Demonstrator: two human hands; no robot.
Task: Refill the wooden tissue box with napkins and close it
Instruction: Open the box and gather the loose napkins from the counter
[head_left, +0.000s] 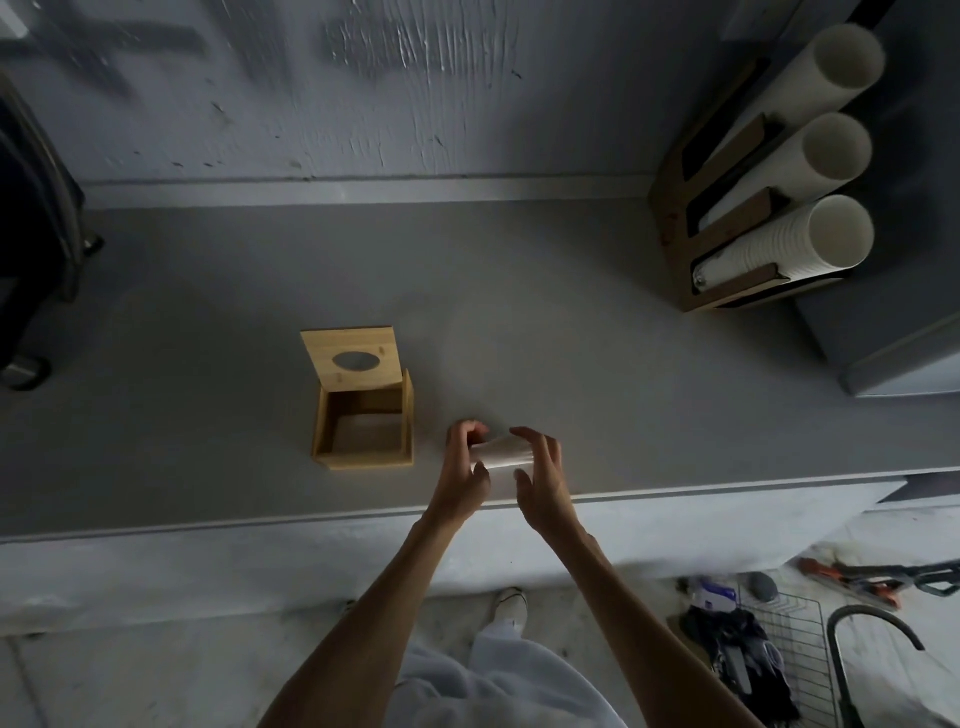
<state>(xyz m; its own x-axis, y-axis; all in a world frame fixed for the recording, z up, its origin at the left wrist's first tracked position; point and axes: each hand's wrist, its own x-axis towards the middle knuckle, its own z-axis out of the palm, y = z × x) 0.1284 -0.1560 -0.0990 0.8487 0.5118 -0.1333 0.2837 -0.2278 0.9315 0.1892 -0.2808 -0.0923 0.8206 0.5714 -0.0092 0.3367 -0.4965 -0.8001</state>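
Observation:
The wooden tissue box stands open on the grey counter, left of my hands. Its hinged lid, with an oval hole, leans back upright. The inside looks empty down to the pale bottom. A white stack of napkins is pressed between both hands just right of the box, near the counter's front edge. My left hand grips the stack's left side. My right hand curls over its right side and top.
A wooden cup dispenser with three rows of white paper cups stands at the back right. A dark machine sits at the far left. A grey wall runs behind. On the floor to the right are a wire basket and clutter.

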